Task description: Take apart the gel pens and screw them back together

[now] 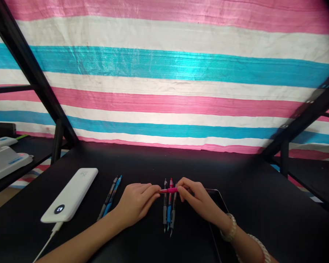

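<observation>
A pink pen (170,190) is held level between my two hands. My left hand (139,201) pinches its left end, and the fingers of my right hand (196,195) are closed on its pink right end. Beneath it, three pens lie side by side on the black table: a grey one (165,215), a blue one with a pink tip (169,213) and another grey one (173,215). Left of my left hand lie a dark grey pen (107,201) and a blue pen (115,191), close together. My fingers hide both ends of the pink pen.
A white power bank (74,193) with a plugged-in cable (50,237) lies on the left of the black table (164,160). Under my right forearm is a dark tablet-like device (218,199). Black metal frames (59,109) flank the table before a striped sheet (167,109).
</observation>
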Tool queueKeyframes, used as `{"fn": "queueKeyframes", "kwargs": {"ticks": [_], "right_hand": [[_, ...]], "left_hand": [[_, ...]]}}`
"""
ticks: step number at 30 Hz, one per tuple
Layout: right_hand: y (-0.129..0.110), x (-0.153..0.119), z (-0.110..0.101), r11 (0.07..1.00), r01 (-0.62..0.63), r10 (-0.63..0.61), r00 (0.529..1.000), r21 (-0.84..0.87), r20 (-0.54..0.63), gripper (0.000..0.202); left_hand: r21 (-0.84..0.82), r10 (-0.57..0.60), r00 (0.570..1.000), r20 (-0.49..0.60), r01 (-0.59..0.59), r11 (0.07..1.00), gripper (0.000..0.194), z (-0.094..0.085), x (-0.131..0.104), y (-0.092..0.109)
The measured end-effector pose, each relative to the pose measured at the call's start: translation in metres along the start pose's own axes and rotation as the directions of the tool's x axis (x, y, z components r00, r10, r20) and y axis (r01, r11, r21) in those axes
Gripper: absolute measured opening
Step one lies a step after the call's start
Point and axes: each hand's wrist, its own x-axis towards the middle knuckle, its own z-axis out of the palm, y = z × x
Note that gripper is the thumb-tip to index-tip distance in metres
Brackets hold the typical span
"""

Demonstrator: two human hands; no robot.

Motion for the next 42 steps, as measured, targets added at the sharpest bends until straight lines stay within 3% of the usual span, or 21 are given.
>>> {"fn": "queueKeyframes", "kwargs": {"ticks": [3,9,15,20,25,30,34,39,42], "right_hand": [[-0.0005,0.0003,-0.0004,1.000,-0.023,0.023,1.000,-0.013,0.005,0.036],[-0.0024,0.0006,-0.0001,0.999,-0.022,0.021,1.000,0.030,0.010,0.013],[0.0016,0.0000,0.0007,0.999,-0.041,0.040,0.999,0.022,0.031,0.035],[-0.0003,0.0000,0.0001,0.998,-0.037,0.035,0.999,0.044,0.037,0.016],[-0.0006,-0.0001,0.0007,0.998,-0.047,0.043,0.995,0.038,0.085,0.025],[-0.0014,-0.0001,0.0017,1.000,-0.020,0.018,0.998,0.021,0.067,0.013],[-0.0023,0.0003,0.0013,0.999,-0.033,0.031,0.996,0.026,0.083,0.033],[-0.0002,0.0019,0.0004,0.992,-0.070,0.063,0.995,0.109,0.073,0.014],[0.0025,0.0022,0.0011,0.989,-0.070,0.059,0.995,0.131,0.086,0.032]], "left_hand": [[0.004,-0.002,1.000,0.015,0.002,1.000,0.018,-0.0006,0.0010,0.0005],[-0.013,-0.018,0.999,0.037,0.018,1.000,0.018,-0.0009,0.0008,-0.0002],[-0.004,-0.010,0.999,0.041,0.010,1.000,0.018,-0.0006,0.0001,-0.0001],[-0.005,-0.006,0.998,0.057,0.006,1.000,0.019,-0.0010,0.0011,0.0013],[0.005,-0.008,0.998,0.058,0.007,1.000,0.018,-0.0008,0.0010,0.0009],[-0.001,-0.005,0.998,0.059,0.005,1.000,0.019,-0.0009,0.0009,0.0006],[-0.017,-0.017,0.997,0.074,0.019,1.000,0.020,0.0007,-0.0001,0.0004],[-0.069,-0.031,0.995,0.093,0.038,0.997,0.020,0.0021,-0.0016,-0.0002],[-0.086,-0.040,0.994,0.101,0.049,0.995,0.021,0.0013,-0.0011,-0.0006]]}}
